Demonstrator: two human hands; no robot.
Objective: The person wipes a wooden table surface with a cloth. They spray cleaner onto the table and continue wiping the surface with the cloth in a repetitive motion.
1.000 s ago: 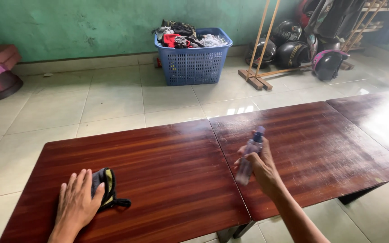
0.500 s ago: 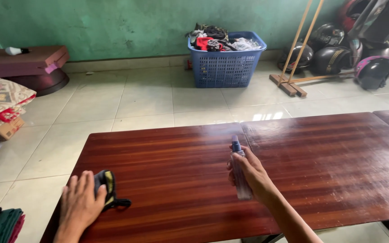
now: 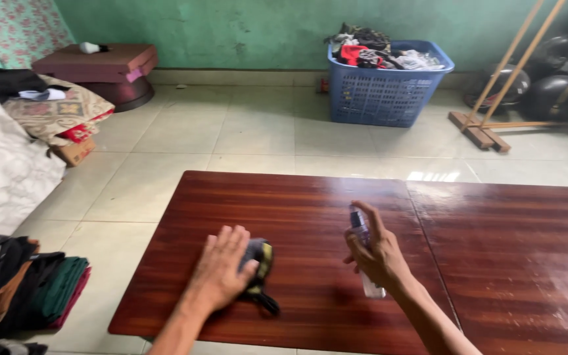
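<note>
Since the earlier pictures the left hand (image 3: 221,269) has slid with the cloth from the near left corner toward the middle of the left worktop (image 3: 165,276), and the right hand (image 3: 379,253) has carried the bottle leftward too; the view itself has also swung to the left.

The fingers of the left hand lie flat and a little spread on the dark cloth with yellow edge (image 3: 260,260), pressing it to the wood; they do not close round it. The cloth shows at 3 o'clock from the palm, and its strap trails toward 5 o'clock. The fingers of the right hand are wrapped round a small clear spray bottle with a blue top (image 3: 361,231); the forefinger sits high near the nozzle, which points toward 11 o'clock. The bottle is lifted above the wood, not standing on it.

As I judge it, the cleaning is in its middle: the second worktop (image 3: 527,263) at 3 o'clock shows pale smears, while the left one looks mostly dark and even under the cloth, so wiping there seems hardly done.

At 12 o'clock by the green wall stands a blue plastic laundry basket (image 3: 382,98), heaped above its rim with mixed clothes. At 9 o'clock folded clothes (image 3: 47,289) lie on the floor.
</note>
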